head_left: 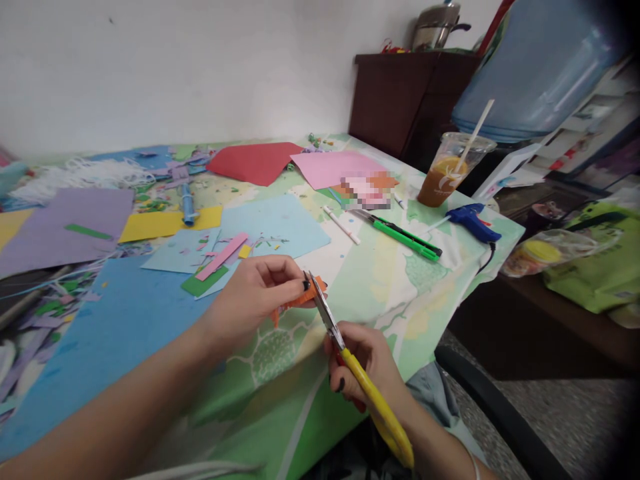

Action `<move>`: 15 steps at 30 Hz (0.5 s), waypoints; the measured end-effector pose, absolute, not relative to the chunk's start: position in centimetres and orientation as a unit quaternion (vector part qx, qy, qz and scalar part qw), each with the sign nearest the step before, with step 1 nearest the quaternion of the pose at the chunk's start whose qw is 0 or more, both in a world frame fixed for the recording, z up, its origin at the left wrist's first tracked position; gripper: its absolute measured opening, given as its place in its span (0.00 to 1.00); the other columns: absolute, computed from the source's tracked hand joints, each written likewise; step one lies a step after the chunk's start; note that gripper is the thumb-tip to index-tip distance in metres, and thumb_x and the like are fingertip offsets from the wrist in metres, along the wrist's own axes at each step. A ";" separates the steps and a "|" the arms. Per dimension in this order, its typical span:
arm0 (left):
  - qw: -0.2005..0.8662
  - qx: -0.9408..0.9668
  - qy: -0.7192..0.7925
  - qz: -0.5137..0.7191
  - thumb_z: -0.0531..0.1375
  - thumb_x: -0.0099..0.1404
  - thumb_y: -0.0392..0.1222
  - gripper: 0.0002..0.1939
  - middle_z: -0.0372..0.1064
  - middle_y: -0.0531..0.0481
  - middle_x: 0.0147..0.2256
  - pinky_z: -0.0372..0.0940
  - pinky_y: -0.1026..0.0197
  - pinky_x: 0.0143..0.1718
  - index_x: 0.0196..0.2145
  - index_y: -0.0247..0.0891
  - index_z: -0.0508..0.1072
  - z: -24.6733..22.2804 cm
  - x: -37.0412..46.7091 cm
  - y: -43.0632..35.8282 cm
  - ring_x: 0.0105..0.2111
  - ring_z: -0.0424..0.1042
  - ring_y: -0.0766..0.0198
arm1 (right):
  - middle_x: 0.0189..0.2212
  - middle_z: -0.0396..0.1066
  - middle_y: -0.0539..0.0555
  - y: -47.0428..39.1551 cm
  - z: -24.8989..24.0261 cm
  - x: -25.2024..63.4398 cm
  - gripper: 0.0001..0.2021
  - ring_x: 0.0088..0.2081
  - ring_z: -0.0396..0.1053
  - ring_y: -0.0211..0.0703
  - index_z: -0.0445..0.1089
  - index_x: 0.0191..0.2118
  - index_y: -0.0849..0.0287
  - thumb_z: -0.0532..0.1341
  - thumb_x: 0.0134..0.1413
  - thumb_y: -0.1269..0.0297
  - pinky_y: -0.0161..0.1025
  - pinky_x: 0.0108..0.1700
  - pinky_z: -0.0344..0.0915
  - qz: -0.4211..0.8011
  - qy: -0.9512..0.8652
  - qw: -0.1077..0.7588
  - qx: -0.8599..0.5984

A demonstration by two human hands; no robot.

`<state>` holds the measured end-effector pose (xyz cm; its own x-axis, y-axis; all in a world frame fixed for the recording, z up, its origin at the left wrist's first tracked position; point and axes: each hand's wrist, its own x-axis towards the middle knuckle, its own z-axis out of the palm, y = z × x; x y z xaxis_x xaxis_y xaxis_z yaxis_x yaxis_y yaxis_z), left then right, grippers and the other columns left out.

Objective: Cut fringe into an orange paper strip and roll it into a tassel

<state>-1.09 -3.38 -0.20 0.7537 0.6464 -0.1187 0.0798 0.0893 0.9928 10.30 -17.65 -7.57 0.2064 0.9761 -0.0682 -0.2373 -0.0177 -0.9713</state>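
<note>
Between the thumb and fingers of my left hand is a small piece of orange paper, held above the table's front part. My right hand grips a pair of scissors with yellow and red handles. The scissor blades point up and to the left, with their tips beside my left thumb at the orange paper. Whether the blades touch the paper is hard to tell. Just beyond my left hand lie a pink strip and a green strip on light blue paper.
A green utility knife, a white stick, a blue glue gun and a cup of orange drink occupy the right side. Red paper and pink paper lie behind. Blue paper and scraps cover the left.
</note>
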 end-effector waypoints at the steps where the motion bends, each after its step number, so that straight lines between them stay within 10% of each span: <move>1: 0.681 0.642 0.284 0.208 0.60 0.57 0.34 0.08 0.76 0.49 0.29 0.71 0.57 0.41 0.21 0.35 0.68 -0.2 -1.1 -3.4 0.36 0.76 0.60 | 0.18 0.53 0.44 -17.6 -7.6 10.3 0.23 0.18 0.47 0.29 0.60 0.25 0.59 0.72 0.32 0.51 0.28 0.15 0.46 0.510 -0.370 0.593 -0.501; 15: 0.671 0.649 0.294 0.206 0.60 0.56 0.34 0.08 0.76 0.49 0.29 0.71 0.57 0.40 0.21 0.36 0.66 -0.2 -1.0 -3.4 0.36 0.76 0.59 | 0.17 0.52 0.43 -17.7 -7.7 10.3 0.22 0.18 0.47 0.29 0.60 0.26 0.59 0.72 0.33 0.52 0.27 0.15 0.45 0.510 -0.373 0.592 -0.500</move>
